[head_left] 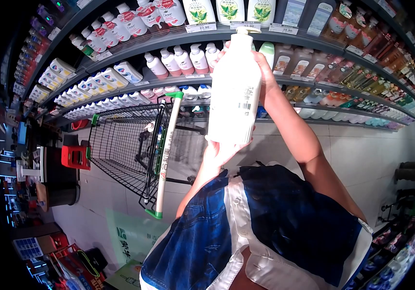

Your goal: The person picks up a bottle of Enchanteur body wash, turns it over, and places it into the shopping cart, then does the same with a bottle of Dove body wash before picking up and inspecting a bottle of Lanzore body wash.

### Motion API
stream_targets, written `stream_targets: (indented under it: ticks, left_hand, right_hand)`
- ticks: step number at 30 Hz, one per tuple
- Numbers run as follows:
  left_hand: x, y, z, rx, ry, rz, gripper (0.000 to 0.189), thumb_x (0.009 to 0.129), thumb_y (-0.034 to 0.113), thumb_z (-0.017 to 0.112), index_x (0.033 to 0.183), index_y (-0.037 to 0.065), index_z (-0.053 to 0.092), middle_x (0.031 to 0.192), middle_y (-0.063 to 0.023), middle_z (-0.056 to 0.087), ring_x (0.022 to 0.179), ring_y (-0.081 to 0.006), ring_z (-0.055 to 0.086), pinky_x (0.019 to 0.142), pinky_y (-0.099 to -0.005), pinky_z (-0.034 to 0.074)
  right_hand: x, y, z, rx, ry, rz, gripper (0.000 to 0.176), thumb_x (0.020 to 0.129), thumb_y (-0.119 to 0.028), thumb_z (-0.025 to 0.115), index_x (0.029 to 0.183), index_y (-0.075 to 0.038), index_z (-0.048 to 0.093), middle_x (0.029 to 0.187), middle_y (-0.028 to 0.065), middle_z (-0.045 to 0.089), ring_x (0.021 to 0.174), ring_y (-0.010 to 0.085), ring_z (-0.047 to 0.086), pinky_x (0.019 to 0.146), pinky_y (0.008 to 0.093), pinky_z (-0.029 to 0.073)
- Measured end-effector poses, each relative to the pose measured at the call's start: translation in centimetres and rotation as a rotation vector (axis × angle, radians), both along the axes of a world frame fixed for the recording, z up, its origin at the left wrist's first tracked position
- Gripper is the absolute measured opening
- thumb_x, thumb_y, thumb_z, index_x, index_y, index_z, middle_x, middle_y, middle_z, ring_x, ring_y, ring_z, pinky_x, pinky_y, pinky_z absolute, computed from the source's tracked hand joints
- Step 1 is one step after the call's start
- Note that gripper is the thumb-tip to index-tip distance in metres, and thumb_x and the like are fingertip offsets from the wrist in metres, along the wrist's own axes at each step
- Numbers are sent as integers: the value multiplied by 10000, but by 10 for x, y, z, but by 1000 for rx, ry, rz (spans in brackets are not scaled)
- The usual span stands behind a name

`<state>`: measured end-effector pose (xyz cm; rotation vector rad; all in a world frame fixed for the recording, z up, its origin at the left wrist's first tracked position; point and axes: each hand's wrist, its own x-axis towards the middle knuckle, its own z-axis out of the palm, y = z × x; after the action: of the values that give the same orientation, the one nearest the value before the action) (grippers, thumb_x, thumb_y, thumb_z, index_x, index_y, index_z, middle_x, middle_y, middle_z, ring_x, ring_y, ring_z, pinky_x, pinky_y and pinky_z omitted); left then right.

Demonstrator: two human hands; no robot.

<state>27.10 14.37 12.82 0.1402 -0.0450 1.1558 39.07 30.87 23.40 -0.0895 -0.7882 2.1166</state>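
Held, one white pump bottle (235, 96), upright just past 12 o'clock with its barcode face towards me: my right hand (265, 75) is curled round its upper body at 1 o'clock, fingers largely hidden behind it, while my left hand (225, 150), partly spread, cups its base nearer 6 o'clock. Standing at 9 o'clock, one shopping cart (167, 145) with a pale handle, a red stool (76, 157) beyond it. Arrayed from 10 to 2 o'clock, tiered shelving (321, 40) of bottles, the held one blocking part of its middle rows.
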Motion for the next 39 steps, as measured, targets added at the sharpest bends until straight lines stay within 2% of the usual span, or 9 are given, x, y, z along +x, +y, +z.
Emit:
stream_targets:
  ticks: [3,13,16,18,21,24,27,34,39]
  left_hand:
    - [-1,-1,1,-96,-21,-13,1132,536,397,868,1464,160,265,1504,-175,239,1378,-437,199,1090,-600,279]
    - [-1,-6,2,-105,-16,-19,1148,519,386,877,1463,149,269,1505,-178,240,1376,-439,203,1093,-599,273]
    - [-1,-8,1,-112,-19,-20,1160,512,394,873,1464,141,262,1506,-182,234,1378,-440,194,1096,-601,265]
    - [-1,-8,1,-119,-20,-19,1170,505,398,871,1466,138,256,1507,-184,230,1381,-441,186,1098,-603,259]
    - [-1,-10,-1,-15,-38,-14,1106,596,442,814,1466,86,232,1503,-213,212,1370,-442,210,1101,-590,261]
    - [-1,-11,3,-25,-42,-18,1111,587,428,822,1464,82,235,1503,-212,213,1370,-444,211,1105,-592,251]
    - [-2,-13,5,-133,-34,-18,1189,487,383,875,1470,145,248,1512,-182,220,1387,-440,170,1095,-611,256]
    - [-5,-14,0,-151,-20,14,1194,483,380,877,1470,144,248,1512,-180,221,1385,-441,175,1091,-614,260]
    - [-10,-18,1,-141,-25,22,1181,502,371,879,1471,141,244,1510,-178,226,1378,-444,191,1092,-612,263]
  right_hand:
    - [-1,-2,2,-13,-14,-16,645,825,-391,561,1329,-26,392,1242,198,531,1165,309,540,1008,440,434]
    - [-1,-3,-5,2,-9,-15,642,830,-404,546,1332,-30,403,1226,190,545,1132,307,560,1003,437,432]
    - [-1,-4,-5,8,1,15,593,810,-413,566,1267,-62,429,1163,134,523,1153,311,526,1006,467,422]
    - [0,-6,-3,15,-13,15,595,807,-417,570,1266,-66,425,1166,129,518,1165,311,517,1011,468,419]
    - [-2,-7,-1,18,0,31,602,808,-423,569,1273,-67,427,1174,127,519,1170,315,516,1015,473,417]
    - [-2,-11,2,-2,-32,8,612,810,-428,565,1285,-64,435,1181,130,530,1165,318,525,1015,476,418]
    - [-2,-15,6,-22,-56,-10,624,812,-431,563,1300,-61,441,1192,135,542,1167,321,533,1013,475,420]
    - [-10,-10,0,-5,-20,30,636,795,-424,574,1310,-71,453,1228,135,552,1184,322,534,1020,459,417]
    - [-19,-12,6,-125,-73,17,594,761,-382,602,1253,-70,491,1183,126,581,1157,313,551,1018,438,424]
